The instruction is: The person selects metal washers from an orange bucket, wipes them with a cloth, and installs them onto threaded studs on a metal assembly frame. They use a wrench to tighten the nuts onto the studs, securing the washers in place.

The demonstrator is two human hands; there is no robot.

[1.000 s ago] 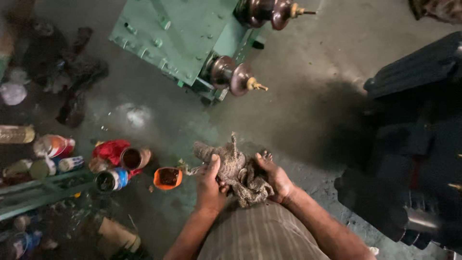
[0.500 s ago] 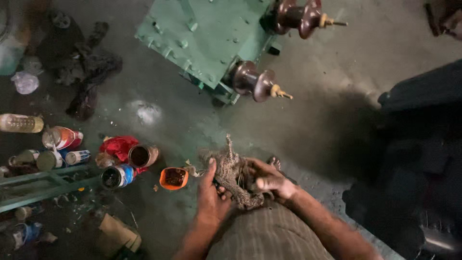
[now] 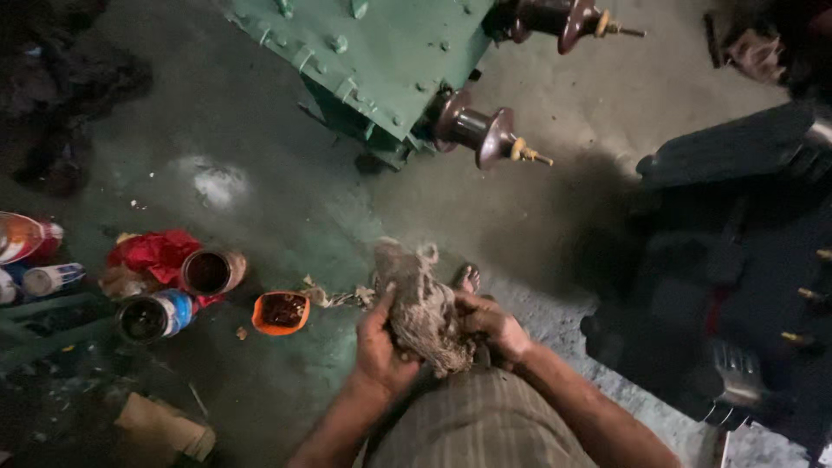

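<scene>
A dirty, tangled wad of cotton rag (image 3: 422, 303) is bunched up between both of my hands above the concrete floor. My left hand (image 3: 380, 347) grips its left side with the fingers curled into the cloth. My right hand (image 3: 490, 325) clasps the right side. Loose strands stick up from the top of the wad. My foot (image 3: 468, 278) shows just behind it. A small orange cup (image 3: 281, 312) with dark contents stands on the floor to the left of my hands.
A green metal transformer tank (image 3: 381, 52) with brown insulators (image 3: 481, 134) stands ahead. Open tins (image 3: 212, 271), a blue can (image 3: 156, 315), a red cloth (image 3: 156, 251) and bottles lie at left. Dark machinery (image 3: 737, 260) fills the right side.
The view has dropped closer to the floor. My hands have squeezed the rag wad tighter and turned it, with the loose strands now bunched upward.
</scene>
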